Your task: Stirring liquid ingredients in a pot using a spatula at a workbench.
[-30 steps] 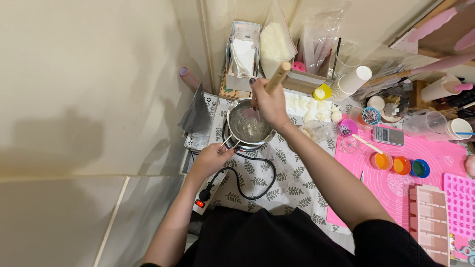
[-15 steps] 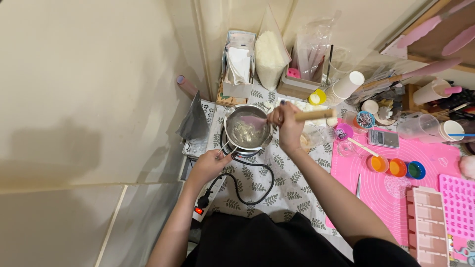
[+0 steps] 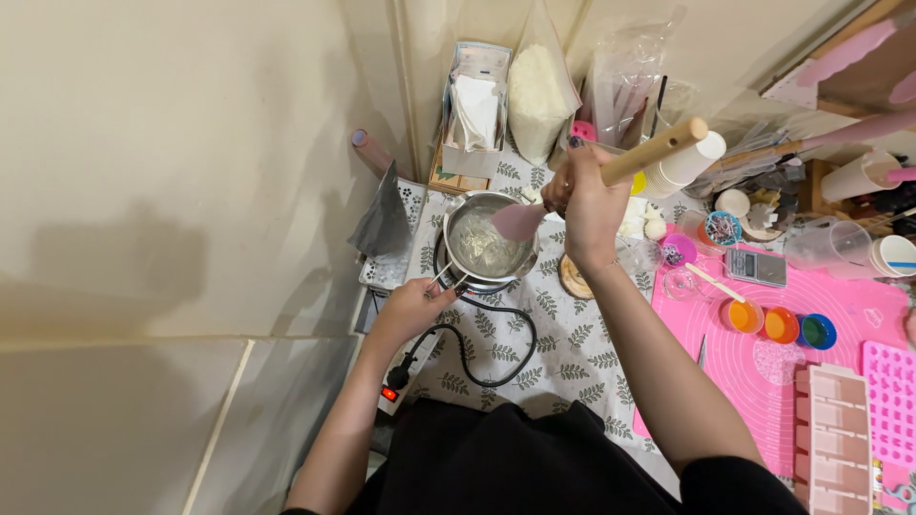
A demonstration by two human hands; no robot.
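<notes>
Pot [image 3: 485, 243]: on the leaf-print cloth [image 3: 572, 353], far left, pale liquid inside.
Spatula [image 3: 572, 186]: pink blade over the pot's right rim.
Right hand [image 3: 584, 205]: clamped on the spatula.
Left hand [image 3: 412, 307]: gripping the pot's handle.
Right: pink mat [image 3: 840, 329].

A single camera, worn on the person's head, is looking almost straight down from well above the worktop [image 3: 572, 362]. It is facing slightly forward, so the pale wall is filling the left half of the frame and the person's dark-clothed lap is sitting at the bottom edge. Both forearms are reaching up into the frame from below. The view is wide rather than close, taking in the leaf-patterned cloth [image 3: 563, 334] at centre and the pink mat [image 3: 840, 315] at right.
</notes>
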